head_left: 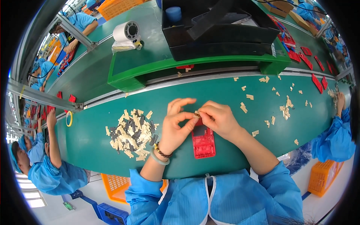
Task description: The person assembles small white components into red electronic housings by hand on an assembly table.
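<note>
1. My left hand (174, 126) and right hand (222, 119) meet tip to tip, with a small brownish piece (197, 114) pinched between thumb and forefinger on each side. My other left fingers are spread loosely; my right ones curl in.
2. The red casing (204, 149) lies on the counter (180, 165), inner side up, just on my body's side of the pinch. Its long axis runs away from me, leaning a little left at the far end.
3. What matters most, I judge, is that far end: my fingertips sit over it, partly hiding it, beside the dark panel (199, 130). My right hand looks nearer, overlapping the far right corner; my left sits off the left edge.
4. I can't tell whether the piece touches the casing, or which way its own long axis points.
5. The pile of cream and dark pieces (131, 132) lies left of my left wrist, apart from the casing.
</note>
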`<state>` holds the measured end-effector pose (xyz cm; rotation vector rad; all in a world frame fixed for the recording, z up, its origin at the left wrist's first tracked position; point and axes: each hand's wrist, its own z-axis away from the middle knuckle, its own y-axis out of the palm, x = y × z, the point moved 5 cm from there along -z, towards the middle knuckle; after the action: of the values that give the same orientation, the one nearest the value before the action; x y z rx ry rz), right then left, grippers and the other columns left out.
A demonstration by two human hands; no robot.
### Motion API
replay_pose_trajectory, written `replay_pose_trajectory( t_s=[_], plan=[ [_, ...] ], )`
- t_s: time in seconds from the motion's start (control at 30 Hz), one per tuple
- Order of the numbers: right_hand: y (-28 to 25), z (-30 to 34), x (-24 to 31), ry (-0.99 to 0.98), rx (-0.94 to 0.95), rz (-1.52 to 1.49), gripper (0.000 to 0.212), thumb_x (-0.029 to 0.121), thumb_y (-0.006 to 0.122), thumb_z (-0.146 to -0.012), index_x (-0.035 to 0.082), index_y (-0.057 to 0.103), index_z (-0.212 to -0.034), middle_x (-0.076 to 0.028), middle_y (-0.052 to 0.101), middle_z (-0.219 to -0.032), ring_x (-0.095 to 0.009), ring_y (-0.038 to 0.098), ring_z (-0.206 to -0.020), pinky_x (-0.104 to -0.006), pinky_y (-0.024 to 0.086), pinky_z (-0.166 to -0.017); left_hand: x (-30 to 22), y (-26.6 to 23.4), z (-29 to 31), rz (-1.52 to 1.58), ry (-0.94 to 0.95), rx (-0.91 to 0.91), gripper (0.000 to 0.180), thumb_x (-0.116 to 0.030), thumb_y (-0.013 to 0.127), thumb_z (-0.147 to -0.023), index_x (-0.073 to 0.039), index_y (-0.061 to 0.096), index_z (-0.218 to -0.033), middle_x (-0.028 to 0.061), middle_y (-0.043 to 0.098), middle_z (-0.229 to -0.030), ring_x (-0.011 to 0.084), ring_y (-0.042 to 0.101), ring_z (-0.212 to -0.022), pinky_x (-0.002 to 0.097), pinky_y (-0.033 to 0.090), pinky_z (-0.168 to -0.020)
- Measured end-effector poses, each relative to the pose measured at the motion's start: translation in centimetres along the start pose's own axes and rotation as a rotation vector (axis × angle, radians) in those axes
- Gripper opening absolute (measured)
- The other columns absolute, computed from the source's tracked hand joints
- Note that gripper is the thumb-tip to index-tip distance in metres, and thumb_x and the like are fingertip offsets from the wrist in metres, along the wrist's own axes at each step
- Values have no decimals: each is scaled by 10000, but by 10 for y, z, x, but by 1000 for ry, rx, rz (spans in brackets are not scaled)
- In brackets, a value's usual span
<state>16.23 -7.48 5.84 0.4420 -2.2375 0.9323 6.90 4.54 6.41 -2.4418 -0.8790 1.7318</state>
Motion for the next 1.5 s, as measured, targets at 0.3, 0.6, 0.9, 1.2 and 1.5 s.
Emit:
replay_pose_trajectory(
  t_s=[0.3,0.6,0.9,1.2,1.5],
  plan=[
    [-41,3,-46,64,57,717,105,21,613,-842,38,679,-922,-104,643,-990,-231,642,-841,-321,504,-691,0,4,10,-240,168,-20,164,-12,759,-732,-38,685,-876,93,704,-907,252,654,-839,340,518,-742],
    [-6,0,-7,272,445,-287,217,41,774,-739,25,567,-802,-37,553,-852,-157,535,-719,-276,448,-641,-16,11,22,-638,645,-13,205,-139,672,-689,-69,668,-882,48,664,-931,207,621,-860,332,487,-686],
    [-31,0,-23,114,321,347,223,28,746,-696,44,604,-868,-78,592,-958,-249,597,-870,-357,460,-791,-8,11,10,-673,410,-16,329,-57,677,-681,-63,605,-1002,63,621,-909,234,582,-859,354,445,-758],
    [-1,2,15,-202,20,460,192,115,761,-648,89,634,-789,-22,593,-984,-224,552,-1024,-378,417,-845,3,16,13,-425,166,9,466,103,552,-718,-23,495,-1164,120,630,-982,316,585,-930,397,459,-822],
    [13,39,-37,838,171,-556,99,86,673,-887,4,642,-842,-6,601,-629,-33,523,-526,-196,373,-458,-11,26,49,-547,216,217,351,9,635,-759,26,583,-1105,203,549,-1214,354,556,-1123,421,482,-935]
  ],
)
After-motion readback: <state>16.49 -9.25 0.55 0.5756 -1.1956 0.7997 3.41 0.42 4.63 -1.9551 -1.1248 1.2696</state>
